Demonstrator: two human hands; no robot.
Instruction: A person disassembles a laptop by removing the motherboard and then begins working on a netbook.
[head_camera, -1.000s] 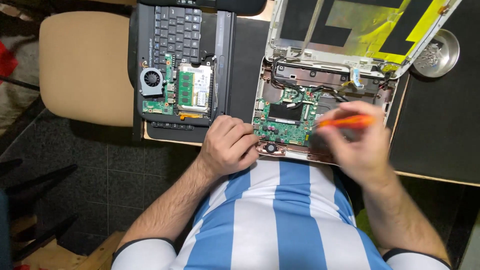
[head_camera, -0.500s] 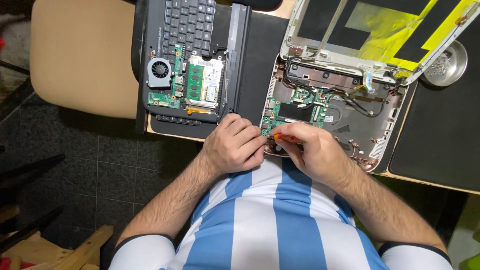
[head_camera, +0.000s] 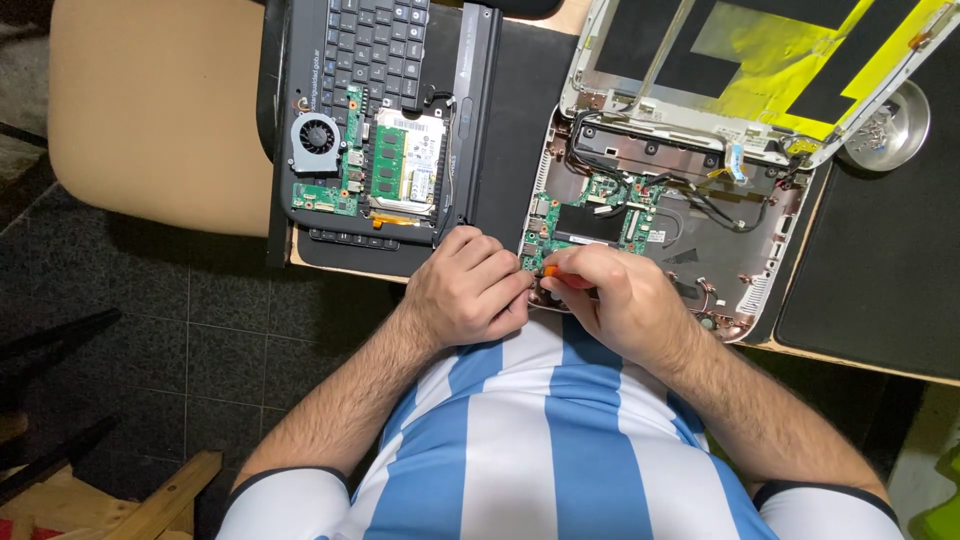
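My hands have come together at the near edge of the open laptop.

Head view: A moment ago my right hand (head_camera: 625, 305) was out over the middle of the green circuit board (head_camera: 590, 215), holding the orange screwdriver (head_camera: 553, 272) sideways. Now I have pulled it in close to my left hand (head_camera: 470, 290), and the two are almost touching. My right fingers are curled tight around the screwdriver, so only its orange end peeks out, near the board's front corner inside the laptop base (head_camera: 740, 270). My left hand is curled up beside it; I cannot tell if it holds anything. So the work is now at that near corner. The other board with the small fan (head_camera: 316, 135) lies well apart on my left.
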